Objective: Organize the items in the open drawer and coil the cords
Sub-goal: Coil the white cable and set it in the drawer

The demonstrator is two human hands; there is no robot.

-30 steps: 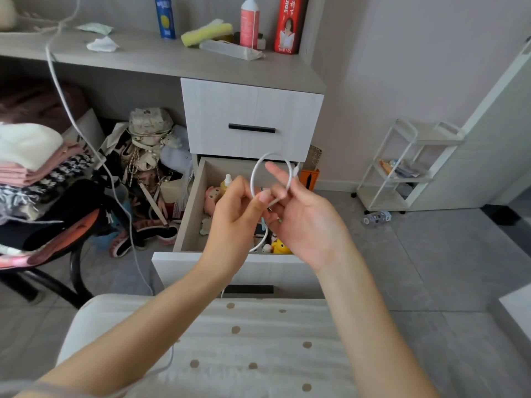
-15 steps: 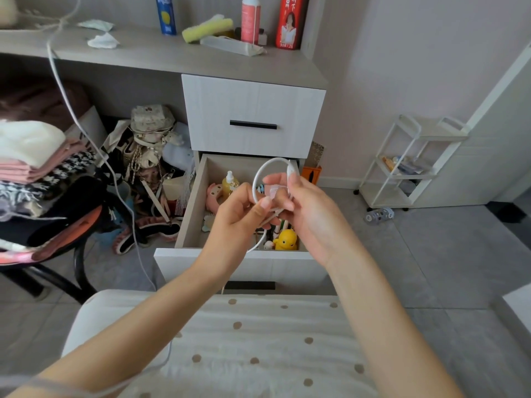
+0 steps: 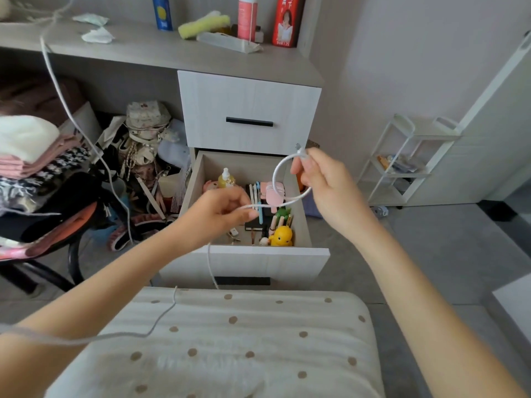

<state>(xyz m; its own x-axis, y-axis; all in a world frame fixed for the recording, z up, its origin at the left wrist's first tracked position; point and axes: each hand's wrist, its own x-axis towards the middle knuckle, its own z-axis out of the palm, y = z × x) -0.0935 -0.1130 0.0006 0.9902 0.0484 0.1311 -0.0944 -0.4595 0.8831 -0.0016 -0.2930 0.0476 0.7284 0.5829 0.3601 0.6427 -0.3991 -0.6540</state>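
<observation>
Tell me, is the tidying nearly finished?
Not nearly. Done: one loop of the white cord is formed. In hand: the right hand pinches the plug end while the left hand pinches the cord lower down. Left: a long stretch of cord trails loose across the dotted cushion, and the open drawer holds a jumble of small things, like the yellow duck, not sorted yet.

The cord (image 3: 274, 179) is white. The open drawer (image 3: 258, 261) has a pale wood-grain front; inside are a yellow duck toy (image 3: 282, 235) and a pink clip (image 3: 274, 192) (pale blue sticks (image 3: 261, 216) beside it). The cushion (image 3: 230, 334) is cream with brown polka dots. The carton (image 3: 286, 21) is red.
</observation>
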